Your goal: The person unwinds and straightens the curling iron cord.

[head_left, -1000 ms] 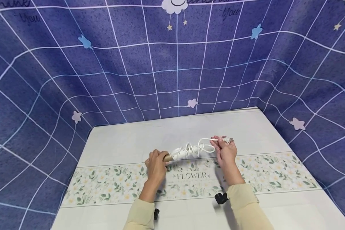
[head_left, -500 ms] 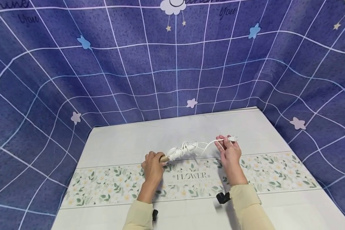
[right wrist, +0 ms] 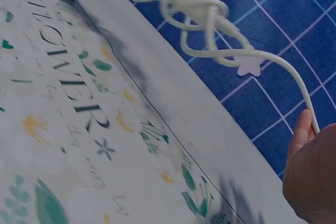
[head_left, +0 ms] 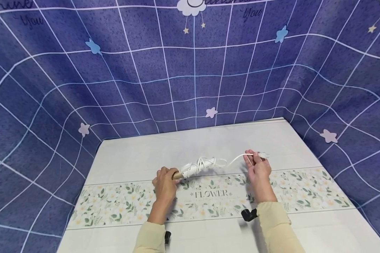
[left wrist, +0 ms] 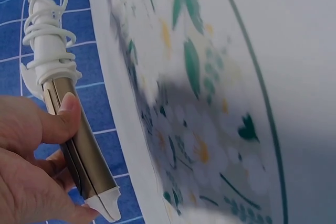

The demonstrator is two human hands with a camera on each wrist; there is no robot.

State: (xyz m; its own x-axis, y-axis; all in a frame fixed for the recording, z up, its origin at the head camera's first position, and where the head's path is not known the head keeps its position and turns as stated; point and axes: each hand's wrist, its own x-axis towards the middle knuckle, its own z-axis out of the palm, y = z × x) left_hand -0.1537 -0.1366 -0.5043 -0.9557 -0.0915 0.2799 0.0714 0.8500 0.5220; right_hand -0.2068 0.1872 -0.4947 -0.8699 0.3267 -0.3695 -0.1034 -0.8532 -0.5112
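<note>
My left hand [head_left: 166, 184] grips the gold barrel [left wrist: 86, 140] of a curling iron, thumb along one side. Its white tip [left wrist: 107, 203] pokes out below the fingers in the left wrist view. The curling iron's white handle [head_left: 193, 169] slants up to the right, wrapped in loose coils of white cord [left wrist: 50, 35]. From the coils a length of cord [head_left: 237, 158] runs across to my right hand [head_left: 260, 170]. That hand pinches the cord beside the white two-prong plug [head_left: 263, 155], which points right. In the right wrist view the plug is hidden.
A white table cover [head_left: 139, 154] with a floral band [head_left: 123, 203] marked FLOWER lies under the hands. Blue grid-patterned cloth [head_left: 145, 88] rises behind the table and along both sides. Black wrist cameras [head_left: 249, 215] hang beneath the sleeves.
My right hand has moved right with the plug, and the cord between it and the coils has drawn out longer. My left hand and the curling iron have shifted slightly left.
</note>
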